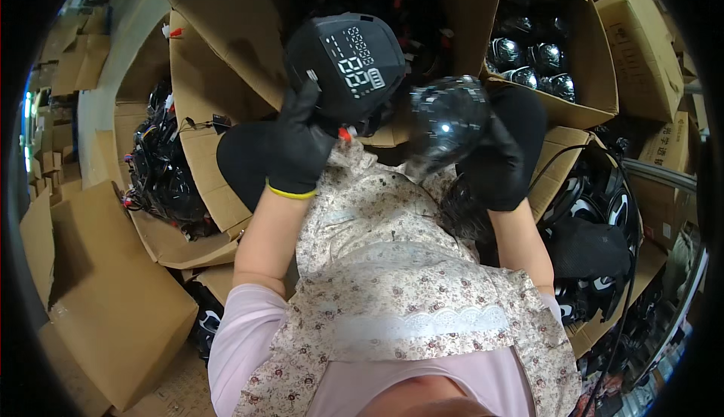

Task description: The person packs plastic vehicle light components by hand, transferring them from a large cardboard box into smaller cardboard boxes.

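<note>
Two items are held above a floral apron (400,274). The left hand (305,127), in a black glove, grips a dark display unit (339,44) by its lower-left edge, thumb on the front; the unit sits at upper centre, pale symbols facing up. The right hand (501,153), also gloved, curls round a glossy rounded piece (450,115) just right of it, seemingly in clear film. Good handling here likely means gripping by the rims, keeping pressure off the marked face, and leaving the red connector (345,133) free of pinching. Keeping both surfaces apart should spare them scratches. The left fingers behind the unit are hidden, the right fingers merge with the dark piece, and reflections mask what lies under the film
</note>
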`<state>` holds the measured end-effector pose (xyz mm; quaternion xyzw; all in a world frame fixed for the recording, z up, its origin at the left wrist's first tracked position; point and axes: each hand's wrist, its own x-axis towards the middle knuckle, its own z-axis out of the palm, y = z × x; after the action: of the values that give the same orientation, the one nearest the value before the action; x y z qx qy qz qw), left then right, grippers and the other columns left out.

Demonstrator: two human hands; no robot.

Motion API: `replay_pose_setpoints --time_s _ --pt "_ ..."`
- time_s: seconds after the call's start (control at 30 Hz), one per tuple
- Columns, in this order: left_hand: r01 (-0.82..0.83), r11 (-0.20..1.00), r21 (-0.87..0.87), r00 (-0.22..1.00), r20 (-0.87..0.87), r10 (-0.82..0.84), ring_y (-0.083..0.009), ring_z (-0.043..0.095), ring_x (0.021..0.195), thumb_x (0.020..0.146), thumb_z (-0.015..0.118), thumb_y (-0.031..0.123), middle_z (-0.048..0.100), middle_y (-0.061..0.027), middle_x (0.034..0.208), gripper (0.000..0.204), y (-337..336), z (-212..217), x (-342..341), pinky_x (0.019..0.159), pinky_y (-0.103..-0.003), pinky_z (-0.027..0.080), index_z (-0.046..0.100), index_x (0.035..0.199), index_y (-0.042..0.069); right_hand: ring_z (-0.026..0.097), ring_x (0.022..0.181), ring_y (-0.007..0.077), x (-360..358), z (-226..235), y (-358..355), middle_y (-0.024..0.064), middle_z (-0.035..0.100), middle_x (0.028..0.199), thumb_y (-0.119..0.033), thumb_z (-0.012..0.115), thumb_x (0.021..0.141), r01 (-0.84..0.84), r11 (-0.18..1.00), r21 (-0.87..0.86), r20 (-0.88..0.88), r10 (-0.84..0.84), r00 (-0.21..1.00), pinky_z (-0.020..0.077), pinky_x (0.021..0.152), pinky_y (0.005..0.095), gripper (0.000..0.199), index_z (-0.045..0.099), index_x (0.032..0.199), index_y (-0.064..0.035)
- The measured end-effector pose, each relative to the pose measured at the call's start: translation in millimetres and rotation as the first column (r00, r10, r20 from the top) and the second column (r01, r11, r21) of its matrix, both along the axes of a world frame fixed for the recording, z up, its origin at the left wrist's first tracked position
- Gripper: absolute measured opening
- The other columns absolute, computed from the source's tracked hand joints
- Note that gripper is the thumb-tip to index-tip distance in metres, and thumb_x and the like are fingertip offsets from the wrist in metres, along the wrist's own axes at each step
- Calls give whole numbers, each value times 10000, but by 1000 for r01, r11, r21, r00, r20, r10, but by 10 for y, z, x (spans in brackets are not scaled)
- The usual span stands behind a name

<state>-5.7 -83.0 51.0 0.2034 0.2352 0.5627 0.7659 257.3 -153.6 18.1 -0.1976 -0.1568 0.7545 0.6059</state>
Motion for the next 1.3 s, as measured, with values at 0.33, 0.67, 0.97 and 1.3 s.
replay_pose_setpoints --time_s 0.33,0.67,0.97,1.3 --pt "229 971 67 740 -661 -129 -126 595 1078 995 541 191 632 -83 1219 395 -190 -147 98 933 -280 477 524 1333 -13 575 1123 190 -112 -129 24 87 631 1185 -212 584 951 -55 994 89 442 10 897 395 1036 353 339 563 1201 16" --pt "146 975 167 987 -93 -132 -184 510 1244 1014 493 241 512 -111 1393 470 -283 -138 329 1072 -330 393 432 1393 -31 575 1069 146 -204 -193 -27 74 614 1186 -192 549 985 47 997 -67 220 -32 975 434 968 309 305 555 1217 5" --pt "206 944 259 726 -687 31 -154 495 1234 1030 455 403 530 -74 1356 552 -518 -293 219 1053 -317 392 420 1417 11 572 1096 160 -277 -156 -57 78 611 1195 -220 527 1004 39 996 -80 238 -19 971 430 998 326 300 547 1210 -3" --pt "317 921 228 683 -729 -55 -131 563 1105 976 550 448 607 -68 1225 609 -508 -164 168 935 -299 455 449 1385 8 560 863 48 -342 9 -85 1 630 1039 -256 552 992 31 993 -115 442 23 897 439 743 209 305 568 1214 -47"
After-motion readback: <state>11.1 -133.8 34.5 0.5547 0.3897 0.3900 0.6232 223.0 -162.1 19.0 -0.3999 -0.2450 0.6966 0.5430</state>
